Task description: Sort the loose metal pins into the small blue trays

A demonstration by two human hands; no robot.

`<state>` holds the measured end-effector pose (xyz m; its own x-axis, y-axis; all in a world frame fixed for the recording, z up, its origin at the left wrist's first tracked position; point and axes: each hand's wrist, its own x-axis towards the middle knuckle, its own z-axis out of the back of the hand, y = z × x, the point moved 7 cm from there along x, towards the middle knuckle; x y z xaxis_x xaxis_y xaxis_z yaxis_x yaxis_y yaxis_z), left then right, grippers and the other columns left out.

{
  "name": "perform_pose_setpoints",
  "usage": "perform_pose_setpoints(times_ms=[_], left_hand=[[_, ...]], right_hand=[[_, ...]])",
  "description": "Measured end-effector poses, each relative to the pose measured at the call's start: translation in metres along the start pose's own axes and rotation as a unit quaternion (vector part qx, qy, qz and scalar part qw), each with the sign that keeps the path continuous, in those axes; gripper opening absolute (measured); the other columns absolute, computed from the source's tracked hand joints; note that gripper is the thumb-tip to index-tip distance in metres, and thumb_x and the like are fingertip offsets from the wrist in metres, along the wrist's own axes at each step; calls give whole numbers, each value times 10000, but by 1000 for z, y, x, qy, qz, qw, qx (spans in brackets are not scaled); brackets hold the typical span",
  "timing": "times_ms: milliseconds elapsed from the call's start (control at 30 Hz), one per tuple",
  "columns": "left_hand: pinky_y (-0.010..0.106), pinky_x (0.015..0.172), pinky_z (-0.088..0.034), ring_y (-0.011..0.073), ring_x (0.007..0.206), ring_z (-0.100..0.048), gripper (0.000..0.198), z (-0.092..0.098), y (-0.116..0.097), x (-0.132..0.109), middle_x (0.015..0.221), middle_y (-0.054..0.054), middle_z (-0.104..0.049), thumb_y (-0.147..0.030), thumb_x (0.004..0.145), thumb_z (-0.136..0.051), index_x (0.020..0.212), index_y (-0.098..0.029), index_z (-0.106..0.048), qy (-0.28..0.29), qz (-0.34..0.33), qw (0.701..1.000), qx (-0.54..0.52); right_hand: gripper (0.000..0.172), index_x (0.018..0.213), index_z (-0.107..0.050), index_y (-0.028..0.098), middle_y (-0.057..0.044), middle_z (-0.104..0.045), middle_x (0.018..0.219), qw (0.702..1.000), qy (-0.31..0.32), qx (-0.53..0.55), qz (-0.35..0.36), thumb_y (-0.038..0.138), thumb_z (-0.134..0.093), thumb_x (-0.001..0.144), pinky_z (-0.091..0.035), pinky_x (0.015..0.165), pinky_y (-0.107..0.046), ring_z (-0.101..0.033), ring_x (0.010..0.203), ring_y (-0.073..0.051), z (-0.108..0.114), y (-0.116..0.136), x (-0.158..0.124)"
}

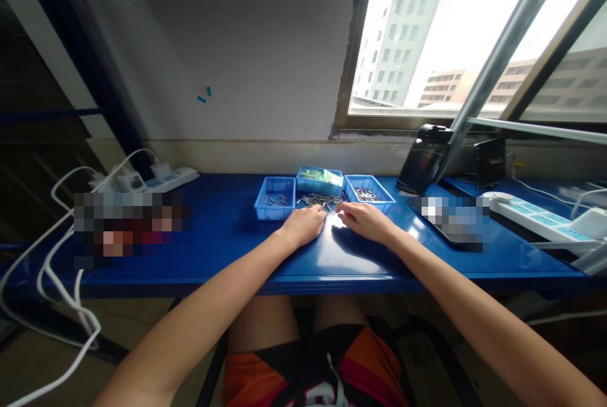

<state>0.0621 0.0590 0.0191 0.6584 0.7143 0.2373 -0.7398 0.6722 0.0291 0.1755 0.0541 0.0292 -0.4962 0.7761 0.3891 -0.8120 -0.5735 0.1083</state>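
A loose heap of small thin metal pieces (pixel 318 200), like screws or pins, lies on the blue table between three blue bins. My left hand (pixel 303 225) rests at the near left side of the heap, its fingers bent together and pointing down. Across from it, my right hand (pixel 365 220) has thumb and forefinger drawn close at the heap's near right side. Anything in either hand is too small or hidden to name. The left bin (pixel 275 212) holds a few metal pieces, the right bin (pixel 385 205) many more. A green-and-clear packet (pixel 322 176) sits in the back bin (pixel 308 187).
White power strips stand at the left (pixel 184 177) and right (pixel 535 214) of the table (pixel 227 242), with white cables hanging off the left side. A blurred-out phone-like object (pixel 450 224) lies right of my hands. Behind it are a black device (pixel 422 157) and a metal post (pixel 493 47).
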Motion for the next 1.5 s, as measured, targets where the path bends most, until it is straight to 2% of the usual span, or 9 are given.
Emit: perform_pose_setpoints(times_ms=[100,267,367,467,633,833,967,1300,1500], left_hand=[[312,678,-496,210,800,-623,275,2,0,-1,987,96,-567,-230,885,-328,1007,-167,-567,-8,9,1000,0],[307,718,-496,219,851,-618,257,-1,3,0,980,104,-577,-241,883,-349,956,-145,-576,-7,42,999,-3],[320,727,-495,226,855,-618,263,-2,5,1,991,116,-572,-247,888,-345,952,-136,-574,-7,58,998,-7],[320,735,-494,223,855,-617,269,-2,5,0,1018,124,-564,-255,889,-346,975,-135,-570,-2,68,998,-14],[296,743,-489,205,850,-613,266,1,6,0,1023,112,-573,-278,886,-364,990,-141,-566,-2,74,997,-15],[306,755,-486,214,874,-607,281,2,5,-1,1030,110,-568,-282,879,-378,1052,-152,-558,-1,59,998,-22],[299,752,-486,199,849,-609,280,2,3,-2,1023,97,-565,-282,882,-363,1020,-171,-579,8,52,998,-17],[310,705,-493,216,830,-616,307,0,4,-1,1015,103,-568,-291,875,-360,1039,-160,-584,-2,41,999,-14],[306,732,-485,218,876,-607,325,1,5,-1,1046,106,-567,-304,874,-380,1124,-157,-528,-6,54,998,-26]], right_hand=[[260,1046,-588,201,-47,-658,848,1000,5,1,-17,273,-415,865,-420,638,-235,-594,695,-144,-7,-6,0],[351,1200,-532,246,-71,-544,1217,999,24,-21,13,306,-397,882,-470,806,-295,-593,960,-183,-18,-4,2],[359,1203,-541,247,-58,-522,1265,999,38,-16,35,310,-367,895,-460,885,-322,-551,1070,-194,-21,-1,3],[357,1189,-557,236,-58,-544,1246,999,37,-11,33,311,-369,896,-453,907,-332,-544,1087,-199,-21,0,4],[331,1126,-596,217,-73,-587,1168,999,29,-23,-10,337,-408,881,-462,853,-312,-593,981,-200,-19,-3,3],[263,958,-641,186,-80,-632,989,998,22,-40,-35,280,-410,875,-442,722,-254,-611,820,-167,-10,-1,2],[211,850,-635,187,-62,-637,895,998,14,-42,-44,251,-434,852,-412,654,-232,-594,740,-147,-8,-2,3],[153,882,-576,179,-54,-641,876,996,-33,-18,-82,158,-445,806,-401,656,-221,-582,734,-145,-6,-12,3],[166,891,-577,183,-47,-625,881,996,-86,18,-32,185,-424,825,-398,632,-222,-546,652,-121,7,-5,1]])
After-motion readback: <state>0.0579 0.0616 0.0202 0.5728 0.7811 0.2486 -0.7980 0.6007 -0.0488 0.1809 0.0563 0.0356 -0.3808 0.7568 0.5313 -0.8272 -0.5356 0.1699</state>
